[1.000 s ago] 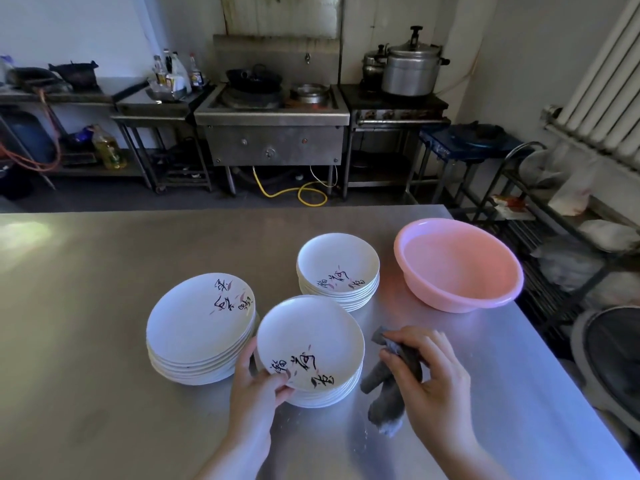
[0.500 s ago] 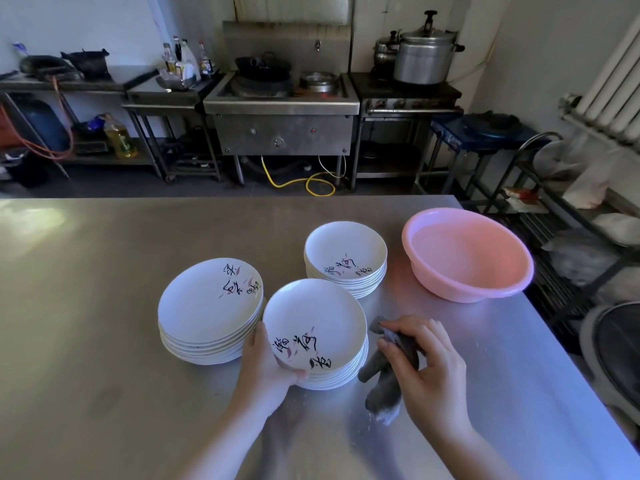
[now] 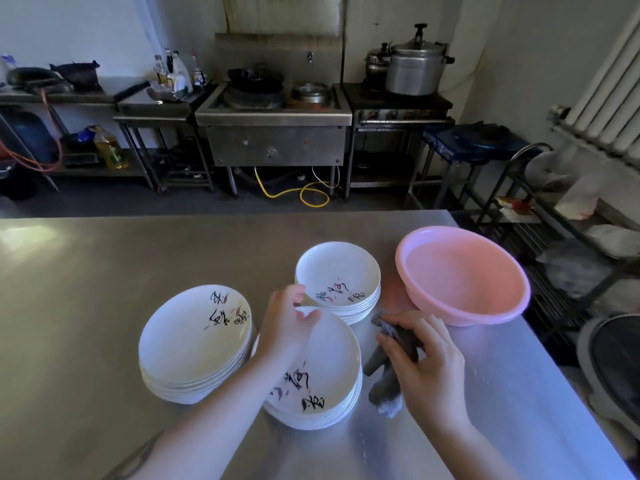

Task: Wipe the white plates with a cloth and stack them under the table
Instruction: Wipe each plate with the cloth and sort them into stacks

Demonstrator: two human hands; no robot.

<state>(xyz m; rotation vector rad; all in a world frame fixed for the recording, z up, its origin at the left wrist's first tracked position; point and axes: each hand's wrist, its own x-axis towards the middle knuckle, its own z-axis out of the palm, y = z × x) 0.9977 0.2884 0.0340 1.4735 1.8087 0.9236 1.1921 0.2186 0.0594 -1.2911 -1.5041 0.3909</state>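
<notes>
Left hand (image 3: 289, 327) rests loose on the centre plate stack (image 3: 318, 372); right hand (image 3: 427, 367), lower right, grips the cloth (image 3: 389, 370) just beside it.

plate stacks (image 3: 195, 344) left of basin (image 3: 464, 277)

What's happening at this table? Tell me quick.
A person is working through three stacks of white plates on a steel table. The left hand reaches over the near stack, fingers toward its far edge. The right hand grips a dark grey cloth beside that stack. A second stack sits to the left, a third behind, next to a pink basin. No plate is lifted yet.
</notes>
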